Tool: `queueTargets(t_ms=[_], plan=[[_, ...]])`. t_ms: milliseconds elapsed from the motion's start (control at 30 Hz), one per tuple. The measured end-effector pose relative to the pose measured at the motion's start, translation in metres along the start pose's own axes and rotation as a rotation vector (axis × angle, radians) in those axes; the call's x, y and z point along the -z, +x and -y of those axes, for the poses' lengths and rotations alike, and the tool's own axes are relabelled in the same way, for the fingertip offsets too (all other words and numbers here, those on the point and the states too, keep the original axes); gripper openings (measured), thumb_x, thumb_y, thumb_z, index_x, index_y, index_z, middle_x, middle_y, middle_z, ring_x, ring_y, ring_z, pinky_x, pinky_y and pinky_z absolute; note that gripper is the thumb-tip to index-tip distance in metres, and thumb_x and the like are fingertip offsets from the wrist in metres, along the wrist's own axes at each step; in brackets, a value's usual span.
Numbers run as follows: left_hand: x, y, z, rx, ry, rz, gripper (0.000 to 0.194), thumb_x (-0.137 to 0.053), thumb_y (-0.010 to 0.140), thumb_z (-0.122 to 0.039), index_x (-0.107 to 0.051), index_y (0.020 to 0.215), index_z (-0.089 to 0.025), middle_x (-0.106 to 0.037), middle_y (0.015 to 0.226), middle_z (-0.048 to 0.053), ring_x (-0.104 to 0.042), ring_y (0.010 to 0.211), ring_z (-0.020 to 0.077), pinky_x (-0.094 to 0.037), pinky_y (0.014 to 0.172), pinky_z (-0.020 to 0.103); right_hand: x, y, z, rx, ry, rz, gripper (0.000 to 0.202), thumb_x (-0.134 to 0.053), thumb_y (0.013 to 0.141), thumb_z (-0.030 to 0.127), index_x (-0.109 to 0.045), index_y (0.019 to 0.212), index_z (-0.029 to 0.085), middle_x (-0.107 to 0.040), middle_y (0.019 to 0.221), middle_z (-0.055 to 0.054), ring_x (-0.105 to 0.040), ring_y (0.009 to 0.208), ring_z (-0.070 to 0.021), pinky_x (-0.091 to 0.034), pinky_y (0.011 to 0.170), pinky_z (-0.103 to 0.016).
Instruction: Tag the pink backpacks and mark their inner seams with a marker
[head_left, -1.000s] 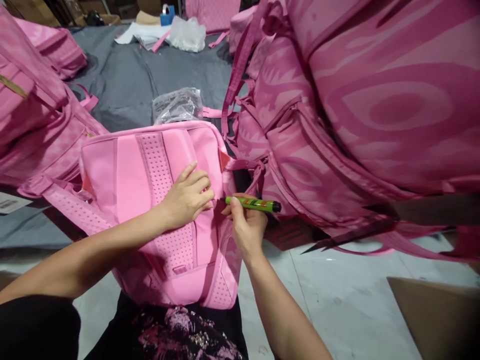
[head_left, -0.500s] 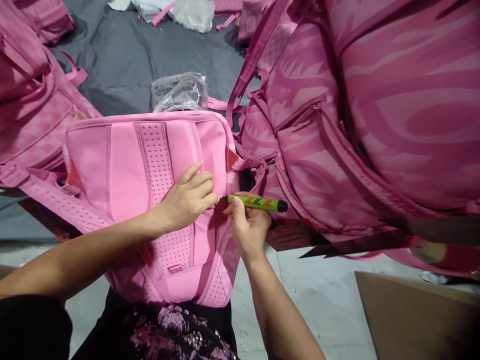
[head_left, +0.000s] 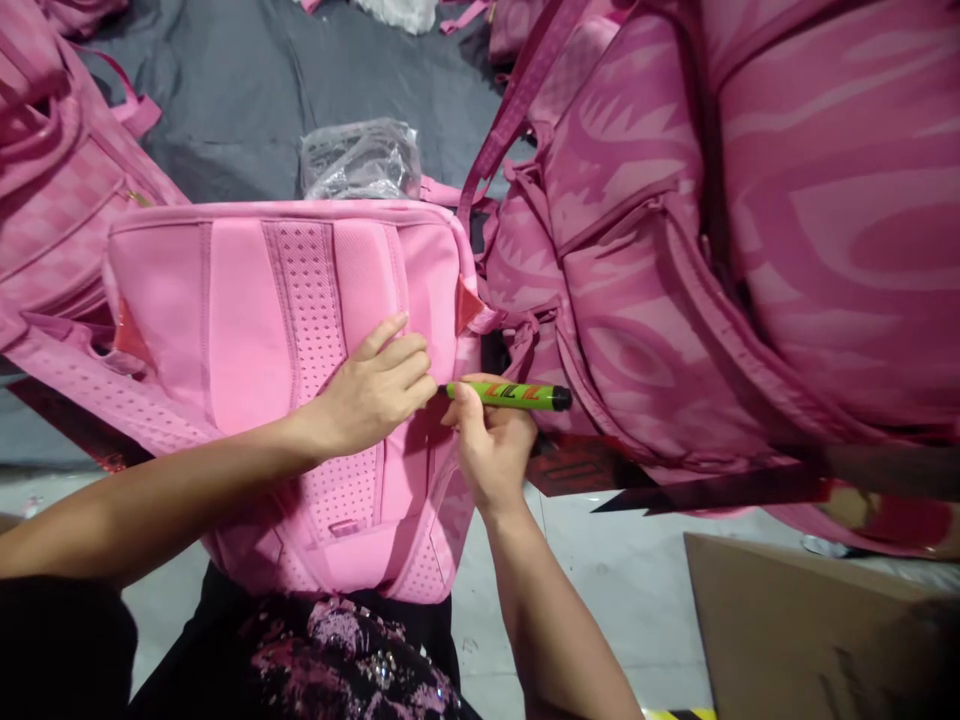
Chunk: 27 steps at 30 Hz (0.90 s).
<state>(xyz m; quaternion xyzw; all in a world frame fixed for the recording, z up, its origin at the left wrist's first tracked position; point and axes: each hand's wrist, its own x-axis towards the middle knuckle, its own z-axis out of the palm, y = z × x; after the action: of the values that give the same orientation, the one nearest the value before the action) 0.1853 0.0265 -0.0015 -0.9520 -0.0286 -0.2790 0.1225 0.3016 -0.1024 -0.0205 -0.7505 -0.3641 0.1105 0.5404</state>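
A light pink backpack [head_left: 247, 320] rests against my lap, its padded back panel facing me. My left hand [head_left: 371, 385] presses on the panel near its right edge, fingers bent, pinching the fabric. My right hand [head_left: 487, 445] grips a green stick lighter [head_left: 510, 396] held level, its tip pointing left and nearly touching my left fingertips at the backpack's seam. A perforated shoulder strap [head_left: 90, 385] runs off to the lower left.
A tall heap of darker pink patterned backpacks [head_left: 712, 230] fills the right side. More pink bags [head_left: 52, 200] lie at left on grey cloth [head_left: 240, 90]. A clear plastic bag [head_left: 360, 160] sits behind the backpack. A cardboard box [head_left: 810, 630] stands at lower right.
The view has tilted down, so everything sits higher in frame. My right hand has brought the lighter tip slightly closer to my left fingers. Both hands keep their grip.
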Motion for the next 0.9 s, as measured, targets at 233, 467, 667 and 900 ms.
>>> queueTargets(t_ms=[233,467,667,900], plan=[[-0.001,0.002,-0.002,0.000,-0.006,0.012,0.017,-0.048,0.093,-0.018,-0.056,0.078,-0.019,-0.057,0.078,0.000,-0.055,0.093,0.0171,-0.040,0.111,0.044,0.000,-0.001,0.001,-0.017,-0.005,-0.006,0.027,-0.056,0.091,0.038,-0.066,0.078,0.017,-0.066,0.063,0.000,-0.061,0.053,-0.0136,-0.048,0.056,-0.026],[0.011,0.016,0.013,-0.103,-0.015,0.151,0.020,-0.049,0.094,-0.023,-0.060,0.078,-0.018,-0.062,0.079,0.002,-0.057,0.087,0.0186,-0.040,0.105,0.044,0.003,0.001,-0.003,-0.016,0.056,0.027,0.026,-0.057,0.090,0.041,-0.065,0.085,0.016,-0.067,0.065,-0.002,-0.061,0.052,-0.0149,-0.050,0.054,-0.027],[0.038,0.055,0.051,-0.216,0.024,0.514,0.018,-0.067,0.080,-0.035,-0.065,0.081,-0.018,-0.070,0.079,0.007,-0.062,0.080,0.0210,-0.041,0.083,0.038,0.018,-0.027,0.006,0.072,0.262,0.007,0.028,-0.056,0.092,0.037,-0.058,0.113,0.018,-0.072,0.089,-0.008,-0.071,0.074,-0.0199,-0.059,0.070,-0.034],[0.149,0.072,0.002,0.093,0.079,0.429,0.029,-0.051,0.089,-0.039,-0.067,0.090,-0.015,-0.070,0.085,0.004,-0.066,0.088,0.0234,-0.043,0.079,0.039,0.031,-0.034,0.072,0.646,-0.014,-0.118,0.034,-0.048,0.095,0.027,-0.053,0.129,0.026,-0.061,0.125,-0.010,-0.056,0.121,-0.0269,-0.045,0.104,-0.049]])
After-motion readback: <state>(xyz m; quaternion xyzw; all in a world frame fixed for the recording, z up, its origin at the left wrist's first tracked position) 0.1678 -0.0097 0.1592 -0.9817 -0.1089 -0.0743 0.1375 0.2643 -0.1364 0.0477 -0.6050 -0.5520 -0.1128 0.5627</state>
